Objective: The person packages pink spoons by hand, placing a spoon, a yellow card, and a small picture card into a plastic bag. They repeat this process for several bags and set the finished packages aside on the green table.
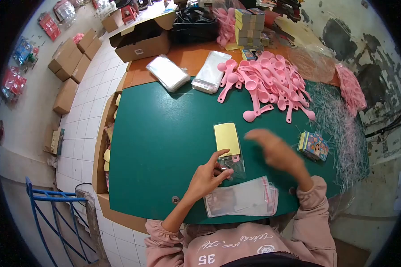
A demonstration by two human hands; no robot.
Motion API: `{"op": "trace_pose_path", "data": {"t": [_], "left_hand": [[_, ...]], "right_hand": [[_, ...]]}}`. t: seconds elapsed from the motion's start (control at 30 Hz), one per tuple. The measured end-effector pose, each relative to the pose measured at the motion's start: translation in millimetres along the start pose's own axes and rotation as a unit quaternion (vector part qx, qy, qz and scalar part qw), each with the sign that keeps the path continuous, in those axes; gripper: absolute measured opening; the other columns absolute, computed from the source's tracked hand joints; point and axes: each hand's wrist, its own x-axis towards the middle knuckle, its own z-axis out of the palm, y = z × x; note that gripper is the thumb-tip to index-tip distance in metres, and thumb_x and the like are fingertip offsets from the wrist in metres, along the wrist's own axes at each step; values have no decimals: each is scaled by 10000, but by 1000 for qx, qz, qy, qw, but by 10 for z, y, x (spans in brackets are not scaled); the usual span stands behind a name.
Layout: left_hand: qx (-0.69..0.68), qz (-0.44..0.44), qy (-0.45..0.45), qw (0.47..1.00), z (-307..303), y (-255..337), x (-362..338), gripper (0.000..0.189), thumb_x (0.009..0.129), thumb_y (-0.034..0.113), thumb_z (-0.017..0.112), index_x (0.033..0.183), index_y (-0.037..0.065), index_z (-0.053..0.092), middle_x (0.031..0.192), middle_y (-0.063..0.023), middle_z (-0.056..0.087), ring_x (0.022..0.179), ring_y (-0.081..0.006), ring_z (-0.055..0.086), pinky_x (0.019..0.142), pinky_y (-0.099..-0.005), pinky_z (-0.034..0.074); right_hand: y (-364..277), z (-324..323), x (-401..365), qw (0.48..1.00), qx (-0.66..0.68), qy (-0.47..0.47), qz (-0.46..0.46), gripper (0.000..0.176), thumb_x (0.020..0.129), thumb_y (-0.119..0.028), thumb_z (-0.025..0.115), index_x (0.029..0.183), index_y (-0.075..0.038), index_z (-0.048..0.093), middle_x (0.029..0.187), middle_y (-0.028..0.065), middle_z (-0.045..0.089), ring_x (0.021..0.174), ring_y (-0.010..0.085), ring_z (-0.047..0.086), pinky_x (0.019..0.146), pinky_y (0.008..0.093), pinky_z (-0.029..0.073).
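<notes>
A clear plastic bag (239,170) lies on the green table, with a yellow card (227,135) in its upper part and a small pink handle end (235,158) showing below the card. My left hand (206,175) rests over the bag's lower left side, index finger and thumb apart and touching it. Right of the bag, my right hand (276,151) is smeared by motion, so its fingers do not show clearly. Flat clear bags (236,198) lie in a loose stack near the table edge in front of me.
Pink measuring spoons (272,82) are heaped at the far right. A small stack of printed cards (314,146) sits right of my right hand, beside shredded plastic strands (338,133). Two packs of clear bags (168,73) and an open cardboard box (145,42) stand at the back.
</notes>
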Motion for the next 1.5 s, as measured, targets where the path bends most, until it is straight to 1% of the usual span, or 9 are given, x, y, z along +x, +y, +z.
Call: {"op": "trace_pose_path", "data": {"t": [0.13, 0.27, 0.33, 0.57, 0.77, 0.87, 1.0, 1.23, 1.5], "left_hand": [[-73, -16, 3, 997, -54, -36, -35, 558, 810, 68, 614, 1295, 108, 342, 830, -64, 607, 763, -112, 607, 595, -220, 459], [-143, -2, -6, 990, -140, -65, -21, 536, 819, 69, 606, 1285, 72, 341, 833, -67, 604, 761, -105, 594, 620, -218, 449], [-231, 12, 7, 973, -122, -58, 2, 445, 835, 86, 593, 1235, 61, 399, 830, -48, 600, 754, -87, 575, 632, -208, 434], [-287, 13, -17, 958, -176, -36, -17, 251, 871, 156, 556, 1100, 60, 515, 849, -36, 607, 715, -60, 550, 623, -178, 424], [-224, -4, 2, 975, -319, -18, 0, 233, 869, 89, 522, 1098, 52, 509, 872, -50, 596, 753, -91, 576, 583, -200, 466], [68, 126, 67, 987, -172, 8, 23, 270, 789, -13, 583, 1048, 24, 515, 891, -98, 570, 744, -127, 598, 584, -241, 506], [67, 98, 116, 986, -112, -39, 74, 131, 771, 76, 642, 866, 13, 579, 843, -75, 574, 740, -163, 619, 572, -248, 495], [81, 129, 155, 976, -37, -39, 92, 125, 794, 65, 626, 872, -17, 573, 811, -62, 567, 702, -106, 595, 544, -205, 502], [10, 77, 152, 985, -25, -129, 120, 125, 798, 70, 625, 846, -26, 562, 807, -48, 567, 709, -81, 572, 556, -212, 511]], "right_hand": [[-94, 461, 89, 997, 30, -33, -62, 492, 627, 110, 501, 1104, -5, 468, 1246, 163, 447, 1171, 312, 424, 978, 399, 343], [-173, 412, 90, 997, -20, 8, -68, 488, 630, 75, 544, 1099, -36, 466, 1265, 172, 407, 1169, 316, 419, 970, 414, 344], [-207, 401, 52, 998, 5, 11, -68, 483, 648, 21, 595, 1103, -68, 460, 1216, 180, 414, 1113, 326, 442, 926, 425, 363], [-191, 538, 69, 993, -3, 91, -82, 301, 668, -51, 667, 939, -54, 537, 1019, 136, 478, 894, 299, 525, 769, 386, 435], [-104, 486, 37, 967, 224, 111, 38, 189, 700, 1, 656, 865, -14, 565, 944, 103, 466, 729, 188, 556, 645, 282, 473], [-123, 402, 51, 964, 244, 91, 43, 148, 727, -11, 651, 849, -5, 568, 933, 81, 457, 728, 140, 547, 661, 269, 470], [-42, 419, 5, 941, 322, 36, 99, 108, 764, -32, 635, 835, 2, 562, 918, 66, 473, 740, 117, 540, 669, 257, 468], [-72, 540, 23, 842, 490, 37, 222, 109, 863, -78, 540, 856, 28, 520, 803, 76, 587, 692, 114, 605, 604, 236, 497], [-126, 593, 57, 844, 462, 73, 264, 112, 886, -67, 496, 861, 42, 508, 719, 91, 598, 610, 130, 617, 516, 225, 504]]}}
